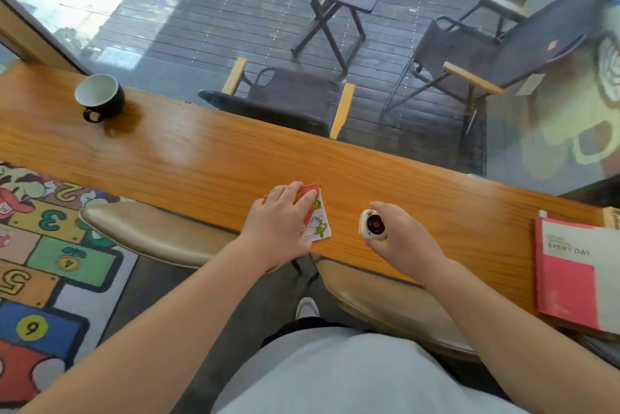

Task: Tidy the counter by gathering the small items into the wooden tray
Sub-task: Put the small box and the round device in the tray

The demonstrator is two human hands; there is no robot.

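far left on the wooden worktop [188, 152] stands a black cup [99, 96] with a white inside, alone and well apart from everything else. toward the middle, near the front edge, the left hand [280, 222] lies flat over a small pack of cartoon cards [315, 221], fingers spread on its red top; it presses or covers the pack, and whether it has truly gripped it i cannot tell. just to the right, the right hand [399, 232] closes thumb and fingers around a small cream round device with a red button [373, 225], which seems to sit on or just above the wood. at the far right edge lies a pink and white book [577, 272], with a sliver of something wooden [612, 217] behind it, too cut off to name. no wooden tray shows clearly, and nothing seen sits in one, so the gathering looks barely begun: both small items are in hand but not yet carried, and the cup is untouched.
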